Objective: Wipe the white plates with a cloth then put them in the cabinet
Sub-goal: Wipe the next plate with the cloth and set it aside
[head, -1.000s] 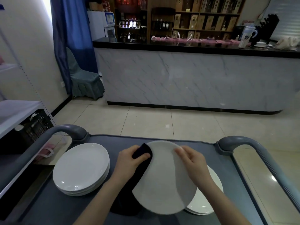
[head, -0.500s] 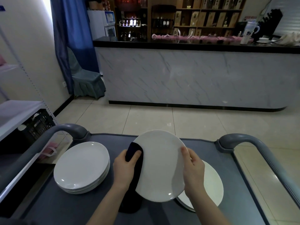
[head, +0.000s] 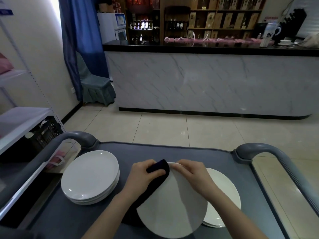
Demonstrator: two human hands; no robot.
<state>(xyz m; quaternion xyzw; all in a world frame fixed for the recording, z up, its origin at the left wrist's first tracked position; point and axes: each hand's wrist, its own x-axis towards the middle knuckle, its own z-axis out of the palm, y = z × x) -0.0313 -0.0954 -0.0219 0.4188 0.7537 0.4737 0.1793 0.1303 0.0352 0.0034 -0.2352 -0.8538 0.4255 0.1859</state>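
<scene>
Item 1, held plate (head: pixel 172 206): white, round, tilted with its far rim raised, being kept off the cart top (head: pixel 172 152) and overlapping the right stack. Judged reason: lifting it is freeing both faces and the rim for wiping.

Item 2, cloth (head: pixel 158 171): dark, folded over the far-left rim of the held plate and trailing down along its left edge. Judged reason: wrapping the rim is letting 1 pass clean front and back together.

Item 3, left hand (head: pixel 141 176): fingers closing on the cloth, pressing it against the held plate's rim.

Item 4, right hand (head: pixel 193 173): fingers pinching the held plate's far rim, just beside the cloth, steadying it against the wiping pressure.

Item 5, left stack (head: pixel 89 176): white plates lying flat, left of the held plate, near but apart.

Item 6, right stack (head: pixel 224 192): white plates lying flat, partly under the held plate's right side.

Cabinet: not identifiable in view.
</scene>
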